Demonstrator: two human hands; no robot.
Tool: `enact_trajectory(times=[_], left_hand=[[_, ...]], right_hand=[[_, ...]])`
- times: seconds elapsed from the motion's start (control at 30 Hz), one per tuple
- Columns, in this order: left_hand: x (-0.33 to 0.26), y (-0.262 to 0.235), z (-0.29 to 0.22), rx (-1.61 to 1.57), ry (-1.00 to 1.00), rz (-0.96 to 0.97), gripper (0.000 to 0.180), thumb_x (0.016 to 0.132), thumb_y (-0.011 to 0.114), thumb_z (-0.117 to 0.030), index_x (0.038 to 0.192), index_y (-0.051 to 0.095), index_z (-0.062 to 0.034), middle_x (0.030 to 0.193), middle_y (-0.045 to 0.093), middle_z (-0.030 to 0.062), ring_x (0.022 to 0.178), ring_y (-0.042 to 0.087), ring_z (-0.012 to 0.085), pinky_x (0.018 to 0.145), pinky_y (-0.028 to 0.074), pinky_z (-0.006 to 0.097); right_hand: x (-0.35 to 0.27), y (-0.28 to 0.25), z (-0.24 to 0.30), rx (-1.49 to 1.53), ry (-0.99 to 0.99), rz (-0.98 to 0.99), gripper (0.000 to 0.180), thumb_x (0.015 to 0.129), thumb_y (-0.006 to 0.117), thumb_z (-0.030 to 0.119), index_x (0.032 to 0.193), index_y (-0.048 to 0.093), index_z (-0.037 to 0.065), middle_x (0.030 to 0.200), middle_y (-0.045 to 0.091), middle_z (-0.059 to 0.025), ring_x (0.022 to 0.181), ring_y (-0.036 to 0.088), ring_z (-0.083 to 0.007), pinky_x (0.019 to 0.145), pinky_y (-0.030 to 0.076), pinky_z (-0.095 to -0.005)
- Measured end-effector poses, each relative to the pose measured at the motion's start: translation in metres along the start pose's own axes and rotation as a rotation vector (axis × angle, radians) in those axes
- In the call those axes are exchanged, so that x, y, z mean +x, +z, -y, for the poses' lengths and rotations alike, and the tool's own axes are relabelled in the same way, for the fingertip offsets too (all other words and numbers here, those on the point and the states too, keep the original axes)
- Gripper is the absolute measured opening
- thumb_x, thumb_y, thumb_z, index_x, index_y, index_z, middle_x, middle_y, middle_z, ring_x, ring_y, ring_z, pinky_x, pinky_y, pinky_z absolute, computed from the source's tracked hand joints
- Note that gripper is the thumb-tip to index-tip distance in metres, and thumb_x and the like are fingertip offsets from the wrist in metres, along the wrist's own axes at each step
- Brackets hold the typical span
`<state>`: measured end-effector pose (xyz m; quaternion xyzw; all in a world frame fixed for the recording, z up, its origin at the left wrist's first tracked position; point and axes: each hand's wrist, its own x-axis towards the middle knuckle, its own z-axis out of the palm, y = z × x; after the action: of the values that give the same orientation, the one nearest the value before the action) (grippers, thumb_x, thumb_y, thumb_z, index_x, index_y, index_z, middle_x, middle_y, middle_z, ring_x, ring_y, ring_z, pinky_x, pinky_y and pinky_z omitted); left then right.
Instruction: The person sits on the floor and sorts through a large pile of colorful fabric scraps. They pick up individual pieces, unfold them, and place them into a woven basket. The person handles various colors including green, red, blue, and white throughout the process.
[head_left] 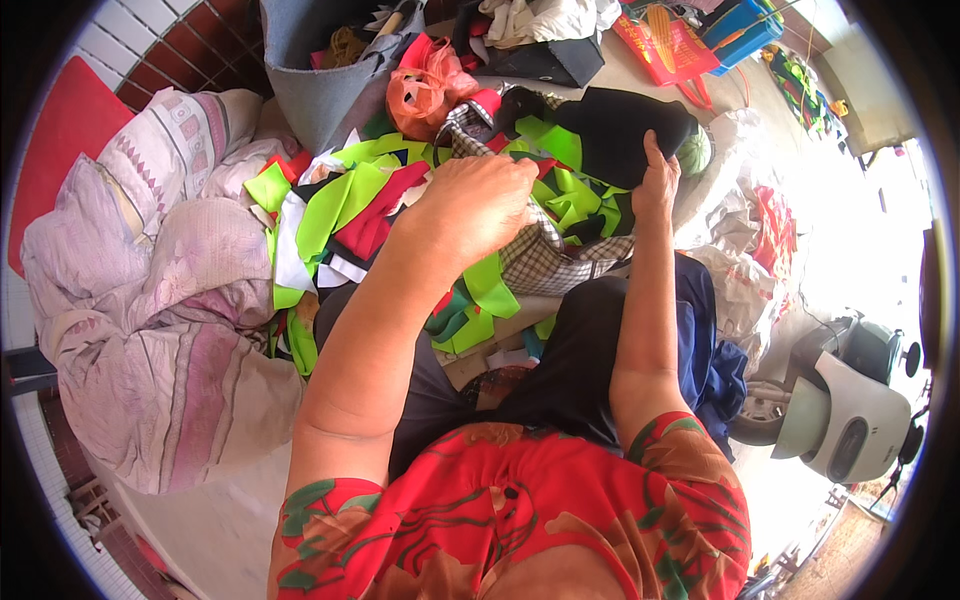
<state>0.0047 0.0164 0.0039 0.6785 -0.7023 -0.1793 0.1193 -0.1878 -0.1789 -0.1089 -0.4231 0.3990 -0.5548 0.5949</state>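
Note:
My right hand [655, 180] grips the edge of a large black piece of cloth [625, 130], its thumb pointing up. Closed with the knuckles up, my left hand [482, 203] is over a heap of fabric scraps; whatever its fingers hold is hidden beneath it. Below and between the hands lies a checkered cloth bag [545, 262] with bright green scraps [573, 198] in its mouth. More green, red, white and dark scraps [345, 205] are piled left of my left hand.
Large pale patterned bundles [165, 300] stand on the left. At the back are a grey-blue bin [310, 100] and a red plastic bag [425, 85]. A striped green melon [694, 152] and white sacks [735, 240] lie right of the cloth, with a scooter [850, 410] farther right.

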Motion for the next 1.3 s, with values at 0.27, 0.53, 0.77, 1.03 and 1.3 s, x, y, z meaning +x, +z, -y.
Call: enact_trajectory(times=[0.27,0.53,0.77,1.03,1.3], left_hand=[[0.005,-0.011,-0.003,-0.04,-0.064,0.107,0.058,0.076,0.064,-0.039,0.117,0.049,-0.0005,0.111,0.057,0.0211,0.104,0.053,0.036,0.088,0.042,0.042],[0.01,-0.02,-0.006,-0.732,0.184,0.16,0.075,0.058,0.084,-0.036,0.114,0.051,0.0009,0.107,0.06,0.01,0.098,0.055,0.019,0.087,0.042,0.028],[0.007,-0.022,-0.006,-1.865,0.183,0.146,0.075,0.074,0.067,-0.053,0.122,0.046,0.0004,0.116,0.055,0.007,0.102,0.056,0.0176,0.08,0.05,0.032],[0.015,-0.015,-0.009,-1.886,-0.288,-0.315,0.03,0.086,0.062,-0.015,0.111,0.055,0.0003,0.102,0.061,0.0092,0.09,0.06,0.0173,0.078,0.052,0.031],[0.012,-0.012,-0.01,-1.686,-0.109,-0.53,0.028,0.088,0.059,-0.015,0.113,0.054,-0.003,0.105,0.058,0.0039,0.094,0.055,0.0127,0.083,0.047,0.028]], right_hand=[[-0.026,0.017,0.03,0.935,0.224,0.306,0.037,0.091,0.053,0.021,0.121,0.049,0.001,0.123,0.053,-0.0131,0.116,0.049,-0.0281,0.102,0.035,-0.0477],[-0.089,0.067,0.062,1.234,0.465,0.653,0.038,0.092,0.051,0.024,0.123,0.047,0.001,0.123,0.054,-0.0127,0.113,0.052,-0.0266,0.101,0.037,-0.0434],[-0.084,0.066,0.054,0.951,0.398,0.524,0.039,0.091,0.053,0.022,0.122,0.047,-0.001,0.123,0.053,-0.0165,0.113,0.052,-0.0292,0.1,0.038,-0.0451],[-0.095,0.084,0.043,0.403,0.092,0.372,0.04,0.08,0.066,0.006,0.116,0.05,0.002,0.109,0.058,-0.0081,0.098,0.057,-0.0172,0.088,0.044,-0.0299],[-0.105,0.097,0.049,0.348,-0.197,0.128,0.067,0.078,0.063,0.003,0.135,0.027,0.008,0.122,0.045,-0.009,0.112,0.045,-0.0193,0.097,0.034,-0.0313]])
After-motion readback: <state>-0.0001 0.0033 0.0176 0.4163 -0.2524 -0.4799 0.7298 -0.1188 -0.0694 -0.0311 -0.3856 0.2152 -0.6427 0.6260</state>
